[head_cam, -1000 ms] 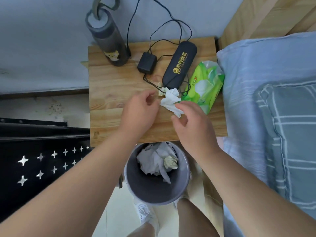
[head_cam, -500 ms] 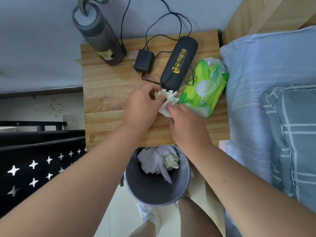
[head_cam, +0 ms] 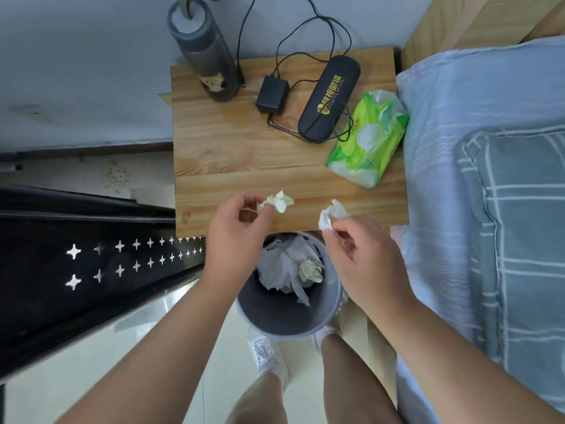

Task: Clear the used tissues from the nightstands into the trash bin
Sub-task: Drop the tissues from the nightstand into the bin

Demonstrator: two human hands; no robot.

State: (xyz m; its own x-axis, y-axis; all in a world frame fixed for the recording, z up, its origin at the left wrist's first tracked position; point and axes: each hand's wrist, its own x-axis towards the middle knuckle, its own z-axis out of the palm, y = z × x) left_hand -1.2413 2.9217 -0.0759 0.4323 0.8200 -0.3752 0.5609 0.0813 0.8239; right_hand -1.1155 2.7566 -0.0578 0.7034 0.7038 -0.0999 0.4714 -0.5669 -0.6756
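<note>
My left hand (head_cam: 237, 232) pinches a crumpled yellowish tissue (head_cam: 277, 201) over the front edge of the wooden nightstand (head_cam: 232, 148). Over that same edge, my right hand (head_cam: 363, 258) holds a crumpled white tissue (head_cam: 331, 215) between thumb and fingers. Directly below both hands, on the floor in front of the nightstand, stands the grey trash bin (head_cam: 275, 319). Inside it lie grey-white paper and one crumpled yellowish tissue (head_cam: 310, 270).
On the nightstand stand a dark water bottle (head_cam: 203, 53), a black charger (head_cam: 272, 93) with cables, a black glasses case (head_cam: 328, 97) and a green tissue pack (head_cam: 368, 139). A bed with a blue sheet and a checked pillow (head_cam: 519, 228) lies at right. A black perforated panel (head_cam: 91, 264) is at left.
Both hands have drawn back from beside the glasses case to the nightstand's front edge, each carrying a tissue, and they have moved apart above the bin.
</note>
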